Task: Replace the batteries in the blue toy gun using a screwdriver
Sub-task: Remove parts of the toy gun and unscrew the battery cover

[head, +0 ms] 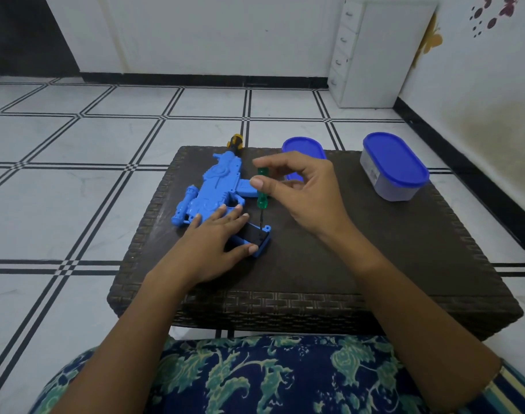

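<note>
While my left hand [216,234] lies flat with fingers spread, pressing the blue toy gun [209,192] down onto the dark woven table [374,264] at centre frame, my right hand [294,192] pinches the green handle of the screwdriver [261,186] between thumb and fingertips, holding it upright. Its thin shaft points down at the small lug on the corner of the blue battery cover [255,239], just below the gun's grip and under my left thumb. I judge that I am at the cover screw, though I cannot tell whether it is going out or back in. No batteries are visible, so I cannot say whether the swap is done. Two blue-lidded containers [394,165] sit toward the upper right of the table, possibly holding spare cells.
</note>
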Available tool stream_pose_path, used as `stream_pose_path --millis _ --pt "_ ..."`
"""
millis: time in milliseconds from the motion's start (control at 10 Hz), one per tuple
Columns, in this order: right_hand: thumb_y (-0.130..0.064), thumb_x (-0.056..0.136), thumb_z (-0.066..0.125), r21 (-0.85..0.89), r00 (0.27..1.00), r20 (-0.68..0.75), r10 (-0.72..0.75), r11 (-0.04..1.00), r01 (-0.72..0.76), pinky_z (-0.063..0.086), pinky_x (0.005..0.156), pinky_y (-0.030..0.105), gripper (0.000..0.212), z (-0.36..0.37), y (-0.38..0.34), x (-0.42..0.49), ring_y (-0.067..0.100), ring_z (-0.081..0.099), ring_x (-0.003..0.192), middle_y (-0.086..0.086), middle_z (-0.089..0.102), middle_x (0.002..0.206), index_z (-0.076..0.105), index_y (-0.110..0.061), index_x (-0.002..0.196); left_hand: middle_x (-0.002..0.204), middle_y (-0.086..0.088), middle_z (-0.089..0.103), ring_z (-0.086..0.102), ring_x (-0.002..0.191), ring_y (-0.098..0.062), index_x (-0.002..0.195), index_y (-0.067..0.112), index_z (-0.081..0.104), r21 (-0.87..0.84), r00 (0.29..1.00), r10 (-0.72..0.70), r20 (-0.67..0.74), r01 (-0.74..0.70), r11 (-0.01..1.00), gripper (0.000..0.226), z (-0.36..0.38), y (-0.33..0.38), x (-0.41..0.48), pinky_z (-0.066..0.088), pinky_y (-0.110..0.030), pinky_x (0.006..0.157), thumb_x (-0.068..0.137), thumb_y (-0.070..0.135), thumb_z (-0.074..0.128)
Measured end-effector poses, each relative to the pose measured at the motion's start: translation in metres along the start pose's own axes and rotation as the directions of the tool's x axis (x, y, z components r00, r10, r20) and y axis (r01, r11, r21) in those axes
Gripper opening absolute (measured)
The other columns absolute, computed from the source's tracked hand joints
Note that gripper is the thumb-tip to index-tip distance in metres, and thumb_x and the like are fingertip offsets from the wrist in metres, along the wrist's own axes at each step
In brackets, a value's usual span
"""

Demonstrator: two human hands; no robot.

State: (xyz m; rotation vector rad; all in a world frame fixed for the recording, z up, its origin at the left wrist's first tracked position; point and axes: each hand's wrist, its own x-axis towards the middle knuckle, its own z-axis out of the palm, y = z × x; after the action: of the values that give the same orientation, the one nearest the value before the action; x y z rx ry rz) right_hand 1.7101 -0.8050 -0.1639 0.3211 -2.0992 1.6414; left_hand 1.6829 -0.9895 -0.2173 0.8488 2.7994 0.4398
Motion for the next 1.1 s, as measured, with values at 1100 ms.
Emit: stream_pose_path --millis 1100 --pt "-0.004 0.082 0.077 0.013 1.000 0.030 -0.011 1.000 0.010 0.058 0.062 0.031 0.022 -0.005 0.004 0.000 0.018 0.061 0.084 -0.005 0.066 0.088 0.072 -0.014 0.101 0.143 0.012 0.047 0.034 0.138 -0.007 0.123 0.029 0.062 -0.352 0.950 -0.271 -0.155 0.203 0.914 0.054 0.000 0.006 0.022 0.029 -0.033 0.109 0.073 0.041 0.078"
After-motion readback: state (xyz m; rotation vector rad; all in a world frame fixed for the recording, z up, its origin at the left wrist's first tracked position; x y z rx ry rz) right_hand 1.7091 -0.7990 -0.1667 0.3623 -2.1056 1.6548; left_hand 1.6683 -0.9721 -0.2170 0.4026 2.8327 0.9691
